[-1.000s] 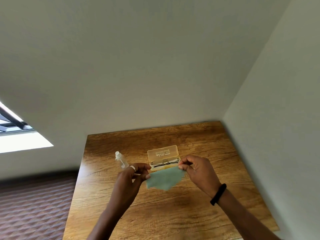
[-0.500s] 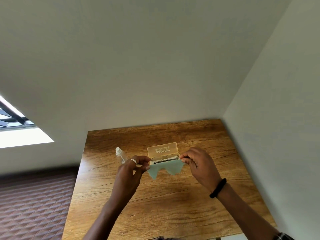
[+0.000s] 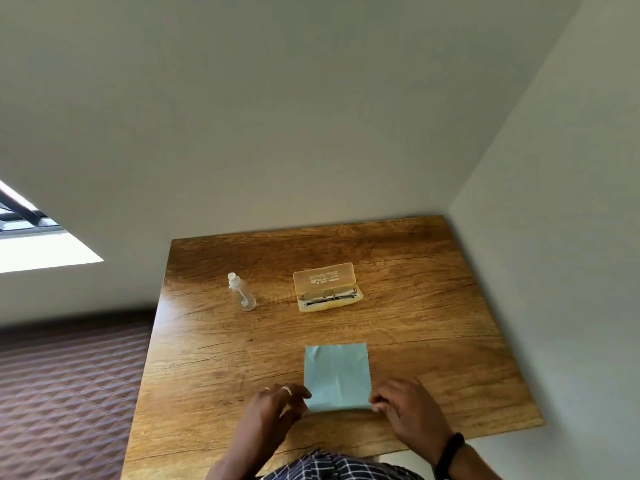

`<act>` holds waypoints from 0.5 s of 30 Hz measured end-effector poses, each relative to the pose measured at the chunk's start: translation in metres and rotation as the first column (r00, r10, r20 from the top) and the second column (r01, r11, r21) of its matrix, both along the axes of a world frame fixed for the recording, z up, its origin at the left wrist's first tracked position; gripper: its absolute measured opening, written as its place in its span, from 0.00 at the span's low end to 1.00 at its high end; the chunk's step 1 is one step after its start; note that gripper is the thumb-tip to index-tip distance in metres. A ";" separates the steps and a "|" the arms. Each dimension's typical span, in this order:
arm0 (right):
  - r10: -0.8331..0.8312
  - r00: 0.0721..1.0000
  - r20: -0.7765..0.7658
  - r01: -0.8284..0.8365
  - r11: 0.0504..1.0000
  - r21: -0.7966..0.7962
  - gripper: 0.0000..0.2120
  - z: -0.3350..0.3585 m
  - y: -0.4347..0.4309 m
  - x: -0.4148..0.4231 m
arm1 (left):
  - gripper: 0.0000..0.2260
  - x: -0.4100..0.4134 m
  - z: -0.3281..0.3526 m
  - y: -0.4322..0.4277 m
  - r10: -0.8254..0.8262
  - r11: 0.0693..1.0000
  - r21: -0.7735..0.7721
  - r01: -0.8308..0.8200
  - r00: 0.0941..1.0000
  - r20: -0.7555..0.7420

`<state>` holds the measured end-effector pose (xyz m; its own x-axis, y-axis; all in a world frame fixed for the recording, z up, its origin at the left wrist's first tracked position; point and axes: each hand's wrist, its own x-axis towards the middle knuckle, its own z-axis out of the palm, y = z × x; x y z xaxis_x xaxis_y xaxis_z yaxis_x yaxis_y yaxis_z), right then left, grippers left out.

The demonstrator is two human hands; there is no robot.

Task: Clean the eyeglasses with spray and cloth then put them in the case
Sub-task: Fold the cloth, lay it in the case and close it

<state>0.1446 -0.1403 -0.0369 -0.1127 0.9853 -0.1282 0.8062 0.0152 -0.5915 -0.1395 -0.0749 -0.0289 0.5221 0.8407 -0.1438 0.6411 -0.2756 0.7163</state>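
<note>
Two hands at the near corners of the pale green cloth (image 3: 336,372), which lies spread flat on the table (image 3: 214,358), probably laid out square for folding or storing. Right hand (image 3: 405,410): knuckles up, fingertips curled, pinching the near-right corner. Left hand (image 3: 277,405): fingers bent toward the near-left corner; pinch or mere touch, cannot tell. Eyeglasses (image 3: 327,294) folded inside the open case (image 3: 323,277), far centre, lid up, so cleaning looks done. Spray bottle (image 3: 242,297) upright, far left, well apart.
</note>
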 end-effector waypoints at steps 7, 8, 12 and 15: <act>-0.029 1.000 -0.003 0.029 0.998 -0.059 0.10 -0.013 -0.009 0.001 | 0.10 0.002 -0.012 -0.002 0.017 1.000 0.002 -0.017 0.999 -0.030; -0.065 0.998 -0.012 0.064 0.996 -0.069 0.09 -0.013 -0.004 0.002 | 0.10 0.005 -0.014 0.004 0.021 1.000 0.019 -0.020 1.000 -0.024; -0.189 0.981 -0.044 0.183 0.976 -0.116 0.07 -0.013 0.026 0.005 | 0.08 0.019 -0.016 0.034 0.025 0.995 0.098 -0.021 0.999 -0.032; -0.230 0.972 -0.043 0.223 0.966 -0.127 0.07 -0.012 0.048 0.007 | 0.07 0.026 -0.020 0.055 0.024 0.994 0.107 -0.019 0.998 -0.051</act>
